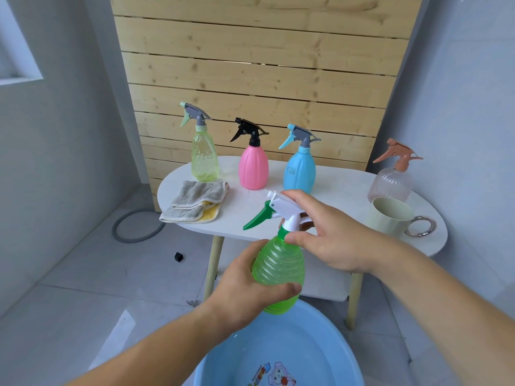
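Above the blue basin (pixel 320 344), just in front of the table edge, one green spray bottle (pixel 278 268) is held upright in the air, tilted a little, its lower end over the basin's rim. The left hand (pixel 245 285) grasps the ribbed body, fingers wrapped behind it and the thumb across the front. The right hand (pixel 328 238) closes on the top of the same bottle: its thumb presses the green collar while the fingers curl round the neck behind the white spray head (pixel 287 210). The green trigger (pixel 257 218) points down and left, untouched.

Behind the hands stands one white oval table (pixel 334 185). On it are four more spray bottles in a rough row, all upright and apart from each other: a yellow-green bottle (pixel 204 160), a pink bottle (pixel 253 169), a blue bottle (pixel 299 172) and a clear bottle (pixel 390 182) with a terracotta head. That makes five bottles in all. One cream mug (pixel 388 215) stands just in front of the clear one, handle to the right. Two folded cloths lie at the table's left end: a grey cloth (pixel 192 201) on a yellow cloth (pixel 209 215).

On the floor to the left lie one grey ring (pixel 136 227) and one small black object (pixel 178 257).
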`<state>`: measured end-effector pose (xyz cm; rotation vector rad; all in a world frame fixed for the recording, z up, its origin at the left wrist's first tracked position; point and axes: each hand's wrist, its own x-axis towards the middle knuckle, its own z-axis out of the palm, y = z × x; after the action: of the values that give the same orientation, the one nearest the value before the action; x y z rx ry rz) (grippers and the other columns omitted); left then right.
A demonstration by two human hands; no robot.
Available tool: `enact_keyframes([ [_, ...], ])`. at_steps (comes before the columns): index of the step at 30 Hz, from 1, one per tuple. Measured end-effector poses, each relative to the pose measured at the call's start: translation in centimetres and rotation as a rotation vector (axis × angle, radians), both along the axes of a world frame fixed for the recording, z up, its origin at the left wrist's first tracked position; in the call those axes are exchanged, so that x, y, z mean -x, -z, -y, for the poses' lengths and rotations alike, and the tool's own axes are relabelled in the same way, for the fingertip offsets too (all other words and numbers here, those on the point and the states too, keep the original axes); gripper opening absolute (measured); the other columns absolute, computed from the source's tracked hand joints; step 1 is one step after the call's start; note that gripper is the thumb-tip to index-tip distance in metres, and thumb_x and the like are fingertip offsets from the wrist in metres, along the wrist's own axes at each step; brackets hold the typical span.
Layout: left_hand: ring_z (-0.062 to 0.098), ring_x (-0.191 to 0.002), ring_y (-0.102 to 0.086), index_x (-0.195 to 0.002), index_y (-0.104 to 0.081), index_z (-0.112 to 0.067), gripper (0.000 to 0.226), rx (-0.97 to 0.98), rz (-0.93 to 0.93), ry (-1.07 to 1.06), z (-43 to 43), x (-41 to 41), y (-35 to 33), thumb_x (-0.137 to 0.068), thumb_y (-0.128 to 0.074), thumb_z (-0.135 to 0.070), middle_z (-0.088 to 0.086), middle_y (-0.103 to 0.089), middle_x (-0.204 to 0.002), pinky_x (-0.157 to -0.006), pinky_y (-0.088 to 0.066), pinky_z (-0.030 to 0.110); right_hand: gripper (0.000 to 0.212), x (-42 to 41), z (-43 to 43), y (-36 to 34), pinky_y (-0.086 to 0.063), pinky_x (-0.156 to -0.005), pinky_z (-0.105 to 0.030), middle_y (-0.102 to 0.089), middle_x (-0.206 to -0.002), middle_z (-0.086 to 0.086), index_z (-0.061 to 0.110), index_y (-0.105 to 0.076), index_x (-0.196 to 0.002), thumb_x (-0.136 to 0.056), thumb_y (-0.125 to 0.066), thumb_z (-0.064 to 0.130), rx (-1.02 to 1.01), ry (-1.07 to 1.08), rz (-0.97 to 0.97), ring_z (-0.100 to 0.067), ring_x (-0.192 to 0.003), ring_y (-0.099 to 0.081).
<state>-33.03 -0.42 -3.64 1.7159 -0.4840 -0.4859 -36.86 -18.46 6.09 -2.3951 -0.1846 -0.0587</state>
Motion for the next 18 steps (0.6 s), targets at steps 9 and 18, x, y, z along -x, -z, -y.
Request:
enact_keyframes([
  [9,0.014,-0.105,-0.072,-0.115,-0.063,-0.051,0.067,-0.009,-0.012,-0.017,0.18,-0.31,0.4,-0.054,-0.091,-0.046,-0.01,-0.075,-0.109,-0.098,-0.057,0.047,0.063,-0.08,-0.28,0.77,-0.049,-0.098,-0.029,-0.057,-0.128,0.018,0.063,-0.031,-0.129,-0.093,-0.062,0.022,-0.049,0.007,0.035,-0.001,-0.11,-0.057],
  [18,0.014,-0.105,-0.072,-0.117,-0.064,-0.049,0.066,0.016,-0.012,-0.003,0.26,-0.19,0.15,-0.057,-0.092,-0.043,-0.009,-0.075,-0.11,-0.098,-0.058,0.047,0.059,-0.05,-0.06,0.5,-0.047,-0.086,-0.013,-0.059,-0.118,0.02,0.063,-0.035,-0.12,-0.09,-0.068,0.024,-0.089,0.008,0.04,0.004,-0.1,-0.058],
])
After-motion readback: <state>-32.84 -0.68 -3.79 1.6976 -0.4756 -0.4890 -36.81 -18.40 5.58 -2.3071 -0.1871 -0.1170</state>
